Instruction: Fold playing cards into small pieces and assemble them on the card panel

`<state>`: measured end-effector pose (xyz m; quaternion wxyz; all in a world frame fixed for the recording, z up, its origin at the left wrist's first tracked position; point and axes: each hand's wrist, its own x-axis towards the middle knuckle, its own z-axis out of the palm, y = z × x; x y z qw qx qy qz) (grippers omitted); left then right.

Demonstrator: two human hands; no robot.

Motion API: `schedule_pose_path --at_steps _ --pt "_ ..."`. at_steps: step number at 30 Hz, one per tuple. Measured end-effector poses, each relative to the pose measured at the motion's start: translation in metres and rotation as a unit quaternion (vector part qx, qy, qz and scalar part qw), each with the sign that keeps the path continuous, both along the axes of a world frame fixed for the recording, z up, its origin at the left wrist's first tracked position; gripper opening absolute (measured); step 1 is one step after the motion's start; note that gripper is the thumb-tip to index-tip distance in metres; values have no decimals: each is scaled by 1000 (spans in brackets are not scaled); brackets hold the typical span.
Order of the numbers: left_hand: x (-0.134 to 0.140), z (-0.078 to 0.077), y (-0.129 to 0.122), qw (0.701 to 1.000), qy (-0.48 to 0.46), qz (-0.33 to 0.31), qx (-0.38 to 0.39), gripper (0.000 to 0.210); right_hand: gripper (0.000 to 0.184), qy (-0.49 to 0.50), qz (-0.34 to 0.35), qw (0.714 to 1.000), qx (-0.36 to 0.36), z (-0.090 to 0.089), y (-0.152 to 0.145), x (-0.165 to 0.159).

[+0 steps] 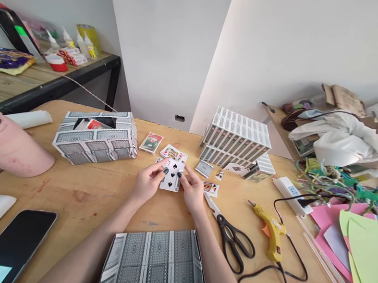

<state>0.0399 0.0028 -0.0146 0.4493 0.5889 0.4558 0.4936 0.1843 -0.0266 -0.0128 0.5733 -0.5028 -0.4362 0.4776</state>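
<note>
Between my two hands is a playing card, a three of spades facing up. My left hand pinches its left edge, thumb on the face. My right hand grips the right edge in the same way. Just beyond lie more face-up playing cards, partly covered by the held one. Below my hands, between my forearms, sits a panel of joined cards with grey patterned backs and raised sides. Open scissors with black handles rest beside my right forearm.
A card-covered box stands at left, near a boxed deck. Stacked card boxes stand at back right. A yellow glue gun with its cord, a power strip, a phone and a pink bottle surround the work area.
</note>
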Motion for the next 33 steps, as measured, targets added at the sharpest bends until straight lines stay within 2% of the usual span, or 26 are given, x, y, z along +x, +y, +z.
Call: schedule_pose_path --at_steps 8,19,26,33 --pt "0 2 -1 999 -24 -13 -37 46 57 -26 0 1000 4 3 -2 0" --pt "2 7 -3 998 -41 6 -53 44 55 13 -1 1000 -5 6 -2 -1" --pt "5 12 -4 997 -62 -5 -52 39 35 130 37 991 -23 12 -3 -1" --pt "11 9 -5 991 -102 -20 -86 33 22 127 27 991 -26 8 -3 -6"
